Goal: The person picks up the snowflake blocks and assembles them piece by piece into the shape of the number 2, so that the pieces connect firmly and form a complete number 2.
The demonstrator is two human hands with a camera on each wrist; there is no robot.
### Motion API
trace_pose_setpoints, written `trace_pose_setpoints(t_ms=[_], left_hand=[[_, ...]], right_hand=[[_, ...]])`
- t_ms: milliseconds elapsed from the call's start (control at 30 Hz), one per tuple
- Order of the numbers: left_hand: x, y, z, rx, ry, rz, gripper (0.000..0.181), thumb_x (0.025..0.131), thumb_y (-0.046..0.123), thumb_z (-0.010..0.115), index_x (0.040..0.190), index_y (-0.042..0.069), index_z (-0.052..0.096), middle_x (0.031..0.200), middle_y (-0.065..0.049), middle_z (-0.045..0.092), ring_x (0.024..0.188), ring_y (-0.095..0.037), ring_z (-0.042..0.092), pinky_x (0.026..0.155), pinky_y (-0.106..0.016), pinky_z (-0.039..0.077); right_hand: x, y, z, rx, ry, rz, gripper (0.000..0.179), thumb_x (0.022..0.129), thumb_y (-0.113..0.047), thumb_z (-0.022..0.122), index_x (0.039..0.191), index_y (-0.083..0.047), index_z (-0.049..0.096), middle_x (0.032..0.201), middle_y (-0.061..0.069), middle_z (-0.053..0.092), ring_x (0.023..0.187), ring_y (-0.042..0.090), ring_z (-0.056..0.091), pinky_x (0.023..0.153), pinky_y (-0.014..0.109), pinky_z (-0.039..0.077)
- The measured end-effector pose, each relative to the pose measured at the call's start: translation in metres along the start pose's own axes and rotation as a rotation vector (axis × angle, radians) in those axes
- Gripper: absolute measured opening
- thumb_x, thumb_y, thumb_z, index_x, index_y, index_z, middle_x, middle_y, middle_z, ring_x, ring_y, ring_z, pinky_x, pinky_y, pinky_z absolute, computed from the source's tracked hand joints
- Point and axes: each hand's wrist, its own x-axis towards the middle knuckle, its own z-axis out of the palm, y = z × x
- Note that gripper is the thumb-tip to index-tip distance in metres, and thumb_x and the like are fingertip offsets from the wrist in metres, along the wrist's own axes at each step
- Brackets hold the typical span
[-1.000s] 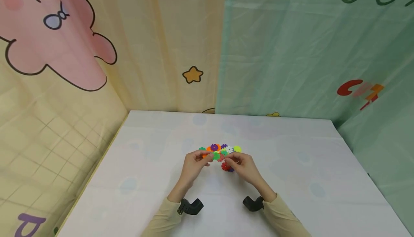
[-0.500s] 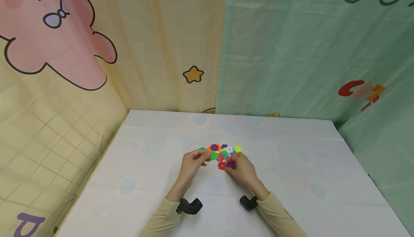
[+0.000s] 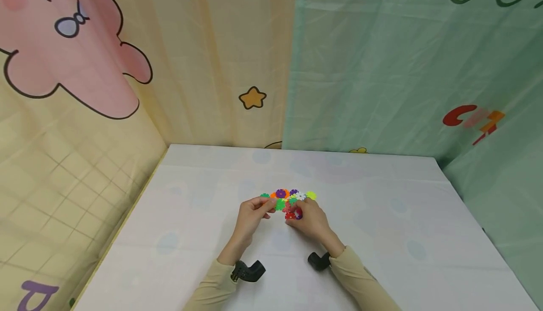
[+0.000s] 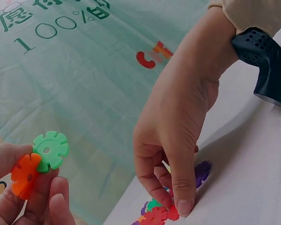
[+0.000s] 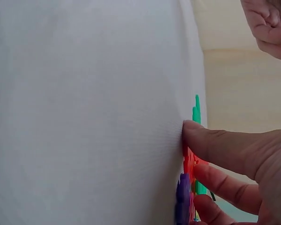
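My left hand (image 3: 251, 216) pinches an orange flower-shaped interlocking disc (image 4: 22, 178), which is joined to a green disc (image 4: 56, 149). The pair is raised off the table in the left wrist view. My right hand (image 3: 313, 219) reaches down at the near side of a pile of similar discs (image 3: 281, 193). Its thumb and fingers pinch a red disc (image 3: 290, 216) low over the tabletop. A purple disc (image 5: 181, 201) stands out beside those fingers in the right wrist view. The fingers partly hide the pile.
A white-covered table (image 3: 365, 254) extends around the pile. Behind it hang a yellow curtain (image 3: 220, 56) and a green curtain (image 3: 360, 66). Each wrist carries a black camera mount (image 3: 250, 271).
My right hand has left the green disc beside my left hand and come down to the red disc. Red and purple discs have shifted slightly left with it. My left hand barely moved.
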Motion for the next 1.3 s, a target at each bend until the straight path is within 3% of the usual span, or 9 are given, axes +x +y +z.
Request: trace_pose_setpoints(t_ms=[133,533,600,767,900,1033,1133,1200,1300], left_hand=[[-0.008,0.014,0.002,0.015,0.005,0.015,0.021,0.091,0.011,0.065,0.093,-0.010,0.067,0.080,-0.012,0.067,0.073,-0.016,0.063,0.071,-0.040,0.053],[-0.009,0.014,0.001,0.019,0.000,0.016,0.022,0.091,0.012,0.065,0.094,-0.009,0.067,0.082,-0.013,0.067,0.072,-0.011,0.062,0.076,-0.047,0.053],[-0.009,0.014,0.001,0.014,-0.007,0.024,0.022,0.092,0.012,0.064,0.095,-0.010,0.066,0.083,-0.014,0.067,0.072,-0.011,0.062,0.076,-0.048,0.052],[-0.006,0.009,0.002,0.001,-0.022,0.033,0.022,0.092,0.010,0.064,0.097,-0.012,0.064,0.085,-0.018,0.067,0.072,-0.012,0.062,0.077,-0.049,0.053],[0.001,-0.008,0.002,0.006,-0.017,0.038,0.024,0.089,0.015,0.068,0.098,-0.007,0.066,0.085,-0.012,0.068,0.076,-0.022,0.065,0.076,-0.044,0.054],[-0.004,0.000,0.004,0.037,-0.041,0.052,0.021,0.088,0.013,0.069,0.099,-0.005,0.067,0.086,-0.007,0.067,0.075,-0.022,0.064,0.077,-0.042,0.054],[-0.011,0.013,0.004,0.061,-0.071,0.060,0.017,0.088,0.008,0.068,0.098,-0.006,0.067,0.085,-0.006,0.065,0.072,-0.014,0.061,0.076,-0.038,0.054],[-0.011,0.013,0.004,0.077,-0.089,0.074,0.016,0.087,0.008,0.069,0.096,-0.005,0.067,0.085,-0.006,0.064,0.073,-0.014,0.061,0.076,-0.039,0.054],[-0.009,0.010,0.003,0.115,-0.111,0.103,0.014,0.086,0.007,0.070,0.093,-0.005,0.068,0.085,-0.006,0.064,0.072,-0.014,0.058,0.068,-0.030,0.052]], right_hand=[[0.003,0.001,0.000,0.040,-0.024,0.017,0.032,0.070,-0.028,0.085,0.086,-0.010,0.065,0.078,-0.002,0.049,0.071,0.014,0.045,0.058,0.029,0.040],[-0.010,-0.002,-0.007,0.314,0.058,0.030,0.022,0.077,-0.009,0.079,0.078,-0.009,0.058,0.066,-0.005,0.055,0.057,0.010,0.050,0.050,0.024,0.043],[-0.012,-0.004,-0.011,0.444,0.052,0.063,0.019,0.078,-0.007,0.077,0.081,-0.006,0.058,0.067,-0.003,0.057,0.058,0.011,0.053,0.051,0.023,0.046],[-0.013,-0.011,-0.026,0.916,-0.020,0.174,0.023,0.085,-0.006,0.071,0.100,0.006,0.059,0.077,0.009,0.062,0.064,0.020,0.062,0.057,0.026,0.053],[-0.015,-0.016,-0.035,1.099,-0.078,0.189,0.028,0.088,-0.010,0.069,0.105,0.009,0.056,0.079,0.010,0.064,0.066,0.017,0.063,0.060,0.025,0.052],[-0.017,-0.019,-0.037,1.167,-0.103,0.183,0.025,0.088,-0.011,0.069,0.102,0.006,0.056,0.077,0.008,0.065,0.062,0.014,0.063,0.057,0.023,0.052],[-0.019,-0.020,-0.036,1.186,-0.103,0.186,0.022,0.088,-0.010,0.068,0.100,0.005,0.056,0.077,0.009,0.066,0.061,0.015,0.064,0.056,0.022,0.052],[-0.019,-0.020,-0.036,1.186,-0.102,0.187,0.021,0.089,-0.008,0.067,0.099,0.006,0.055,0.077,0.010,0.066,0.062,0.016,0.064,0.056,0.022,0.052],[-0.019,-0.019,-0.037,1.194,-0.110,0.191,0.018,0.089,-0.007,0.066,0.096,0.006,0.055,0.075,0.009,0.066,0.060,0.015,0.064,0.055,0.022,0.052]])
